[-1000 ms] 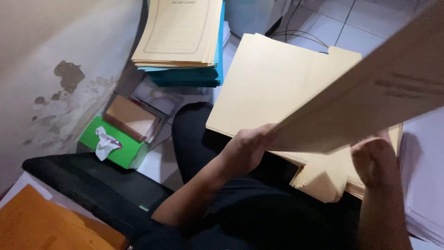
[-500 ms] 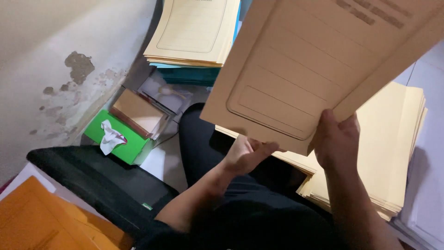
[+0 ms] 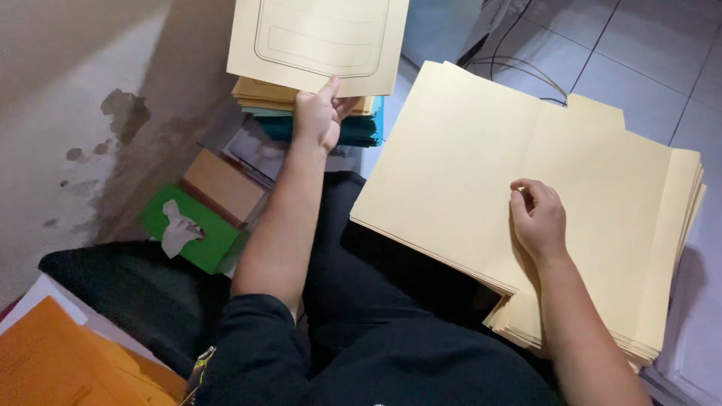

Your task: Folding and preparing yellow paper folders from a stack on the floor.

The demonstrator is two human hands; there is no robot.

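Note:
My left hand [image 3: 318,113] reaches forward and pinches the near edge of a folded cream folder [image 3: 320,41] that lies on top of a pile of folders [image 3: 301,96] at the far side. My right hand [image 3: 538,218] rests with fingers curled on the top sheet of a thick stack of opened cream folders [image 3: 466,165] lying across my lap and the floor. That hand holds nothing that I can make out.
A green tissue box [image 3: 197,229] and a brown box [image 3: 224,184] sit at the left by a stained wall [image 3: 83,128]. Teal folders [image 3: 353,129] lie under the far pile. Orange folders [image 3: 56,365] are at the bottom left. Cables [image 3: 526,71] cross the tiled floor.
The folded folder, held up in front of me by both hands, has gone to the far pile with my left hand. My right hand has let go and dropped onto the open stack.

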